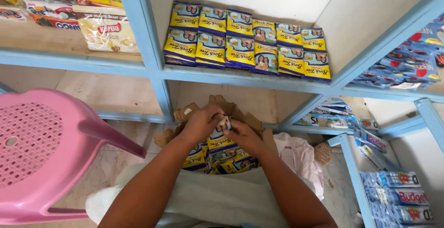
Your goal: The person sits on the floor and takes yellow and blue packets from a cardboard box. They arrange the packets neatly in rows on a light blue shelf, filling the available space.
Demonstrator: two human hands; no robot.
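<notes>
A: What do the two hands hold?

B: The left hand (200, 124) and the right hand (244, 135) meet over an open cardboard box (252, 121). The fingers of both curl inward and pinch a small pale item (225, 123) between their tips; what it is cannot be told.

A: What lies beneath the fingers?

B: Yellow-and-purple packets (221, 144) fill the box, just below the fingertips. A torn flap of the box stands behind the knuckles.

A: And above the fingers?

B: On the blue shelf (240, 78) above the fingers, matching shelved packets (240, 43) stand in two rows, well apart from the hands.

A: What lies to either side?

B: Left of the left hand stands a pink plastic chair (41, 154). Right of the right hand lies a pale plastic bag (300, 156), and farther right, blue wrapped packs (397, 195) sit in a lower compartment.
</notes>
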